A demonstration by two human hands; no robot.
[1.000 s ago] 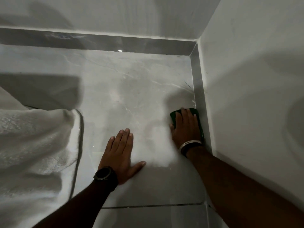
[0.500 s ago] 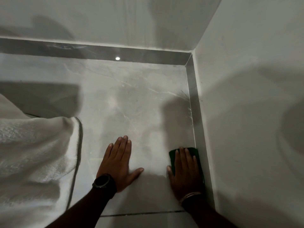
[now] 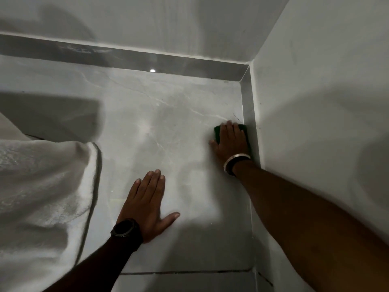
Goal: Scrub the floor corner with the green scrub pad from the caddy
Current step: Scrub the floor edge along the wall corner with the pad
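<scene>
The fingers (image 3: 230,131) of the right hand (image 3: 231,142) lie flat and close together on a green scrub pad (image 3: 216,131), pressing it against the floor (image 3: 168,114) rather than curling around it. Most of the pad is hidden under the palm; only its left edge and a sliver at its far right corner show. It sits at the floor's right edge, touching the grey skirting strip (image 3: 248,106) at the foot of the right wall (image 3: 315,102), a little short of the corner where that wall meets the back wall (image 3: 168,24). A pale band and a dark band (image 3: 236,161) circle the right wrist, and the forearm runs off the bottom right corner of the frame.

The left hand (image 3: 147,205) is spread open, palm down on the floor nearer the person, thumb out to the right, holding nothing. A black watch (image 3: 123,228) sits on that wrist.

A white towel (image 3: 42,197) covers the floor's left side and is cut off by the frame's left and bottom edges; its far edge falls in shadow. Bare tile lies open between the two hands and onward to the back skirting. A dark grout line (image 3: 189,272) crosses the floor near its front edge. The light is dim and the surface detail is soft.
</scene>
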